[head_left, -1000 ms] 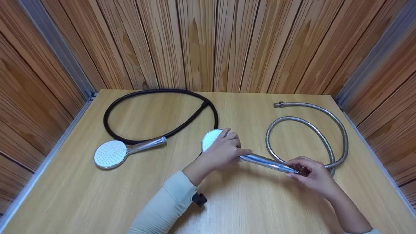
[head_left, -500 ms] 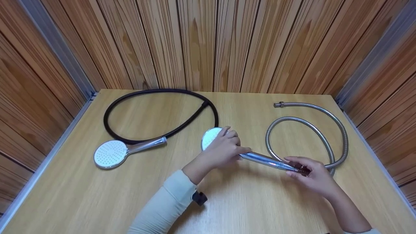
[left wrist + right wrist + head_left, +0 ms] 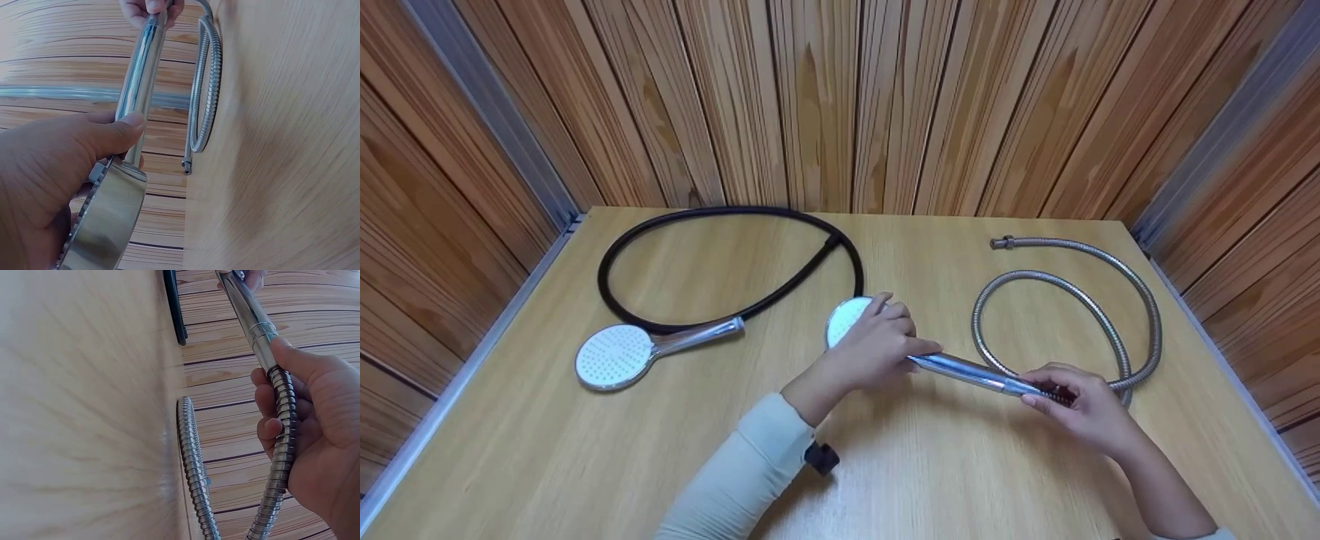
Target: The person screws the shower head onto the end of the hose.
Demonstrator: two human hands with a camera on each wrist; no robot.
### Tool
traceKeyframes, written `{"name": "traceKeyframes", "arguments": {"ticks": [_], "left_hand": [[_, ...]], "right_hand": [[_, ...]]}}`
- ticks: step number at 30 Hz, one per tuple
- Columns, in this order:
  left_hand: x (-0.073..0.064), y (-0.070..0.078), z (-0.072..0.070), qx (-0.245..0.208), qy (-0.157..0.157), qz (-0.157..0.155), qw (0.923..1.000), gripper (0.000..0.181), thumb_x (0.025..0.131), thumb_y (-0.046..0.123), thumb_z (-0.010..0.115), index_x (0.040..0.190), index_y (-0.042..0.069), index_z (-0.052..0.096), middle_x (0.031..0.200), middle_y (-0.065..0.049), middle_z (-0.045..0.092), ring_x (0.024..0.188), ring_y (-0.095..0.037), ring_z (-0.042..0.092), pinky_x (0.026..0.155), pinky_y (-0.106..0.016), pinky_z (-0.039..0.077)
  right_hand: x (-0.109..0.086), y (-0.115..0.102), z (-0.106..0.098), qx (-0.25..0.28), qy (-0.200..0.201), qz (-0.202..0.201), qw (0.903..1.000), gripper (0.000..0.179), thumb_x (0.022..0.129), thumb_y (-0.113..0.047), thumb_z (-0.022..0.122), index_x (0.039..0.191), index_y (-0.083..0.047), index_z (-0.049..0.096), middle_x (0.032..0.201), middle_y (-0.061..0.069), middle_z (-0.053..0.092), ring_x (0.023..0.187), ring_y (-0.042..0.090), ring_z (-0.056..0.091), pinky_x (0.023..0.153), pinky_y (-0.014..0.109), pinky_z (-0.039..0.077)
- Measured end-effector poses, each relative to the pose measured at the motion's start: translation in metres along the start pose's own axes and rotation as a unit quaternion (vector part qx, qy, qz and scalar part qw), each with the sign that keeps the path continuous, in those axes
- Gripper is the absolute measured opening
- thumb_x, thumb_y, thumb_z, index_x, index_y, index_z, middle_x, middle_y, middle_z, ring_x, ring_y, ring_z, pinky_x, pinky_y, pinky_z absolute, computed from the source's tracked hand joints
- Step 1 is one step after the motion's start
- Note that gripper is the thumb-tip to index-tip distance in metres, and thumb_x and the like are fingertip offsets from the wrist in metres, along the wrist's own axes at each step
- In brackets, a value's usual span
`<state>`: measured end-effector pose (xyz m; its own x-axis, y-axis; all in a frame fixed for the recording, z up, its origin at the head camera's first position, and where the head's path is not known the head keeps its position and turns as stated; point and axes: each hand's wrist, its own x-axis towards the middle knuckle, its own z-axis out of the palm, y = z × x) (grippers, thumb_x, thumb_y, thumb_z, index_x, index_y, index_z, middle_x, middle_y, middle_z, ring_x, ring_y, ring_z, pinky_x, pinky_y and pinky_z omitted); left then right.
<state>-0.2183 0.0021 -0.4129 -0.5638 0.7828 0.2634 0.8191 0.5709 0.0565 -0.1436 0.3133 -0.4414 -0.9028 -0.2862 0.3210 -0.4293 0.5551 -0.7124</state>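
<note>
My left hand [image 3: 874, 341] grips a chrome shower head [image 3: 958, 367] near its neck; its white spray face is partly covered by that hand. In the left wrist view the thumb lies along the chrome handle [image 3: 138, 84]. At the handle's far end, my right hand [image 3: 1084, 409] holds the metal shower hose [image 3: 284, 410] where it meets the handle. The right wrist view has the thumb on the tapered nut [image 3: 263, 351] and the fingers curled round the hose just below. The hose's other end, with a small nut [image 3: 1003, 242], lies at the back right.
A second shower head [image 3: 615, 356] lies face up on the left of the wooden table [image 3: 675, 465]. Behind it a black hose [image 3: 604, 274] is looped, running to behind my left hand. Wood-panelled walls [image 3: 810, 105] stand at the back and both sides.
My right hand's fingers have shifted slightly round the nut and hose, and the handle has dipped a little since half a second ago. The left hand keeps its grip.
</note>
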Motion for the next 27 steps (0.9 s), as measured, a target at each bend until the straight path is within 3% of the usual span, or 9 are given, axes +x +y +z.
{"name": "traceKeyframes", "arguments": {"ticks": [12,20,27], "left_hand": [[0.001,0.003,0.003,0.029,0.006,0.0,0.9996,0.039,0.088,0.032,0.073,0.126,0.036,0.067,0.097,0.005,0.065,0.103,-0.016,0.049,0.112,-0.051,0.022],[0.004,0.009,0.008,0.089,0.038,0.018,0.9952,0.04,0.087,0.035,0.073,0.126,0.039,0.066,0.097,0.005,0.067,0.103,-0.017,0.049,0.11,-0.047,0.025],[0.01,0.009,0.01,0.081,0.04,0.02,0.9957,0.039,0.087,0.035,0.073,0.126,0.038,0.066,0.098,0.005,0.067,0.104,-0.017,0.049,0.111,-0.046,0.024]], "right_hand": [[0.0,0.002,-0.004,0.002,-0.028,0.009,0.9996,0.015,0.088,-0.001,0.069,0.101,-0.007,0.073,0.081,-0.002,0.063,0.064,0.009,0.051,0.052,0.024,0.043],[-0.001,0.008,-0.008,0.035,-0.05,0.04,0.9973,0.015,0.088,0.001,0.068,0.103,0.0,0.073,0.085,0.0,0.065,0.064,0.008,0.048,0.051,0.023,0.041],[-0.005,0.012,-0.011,0.043,-0.038,0.095,0.9938,0.016,0.088,-0.008,0.071,0.103,-0.004,0.073,0.081,0.001,0.064,0.064,0.01,0.048,0.054,0.023,0.041]]}}
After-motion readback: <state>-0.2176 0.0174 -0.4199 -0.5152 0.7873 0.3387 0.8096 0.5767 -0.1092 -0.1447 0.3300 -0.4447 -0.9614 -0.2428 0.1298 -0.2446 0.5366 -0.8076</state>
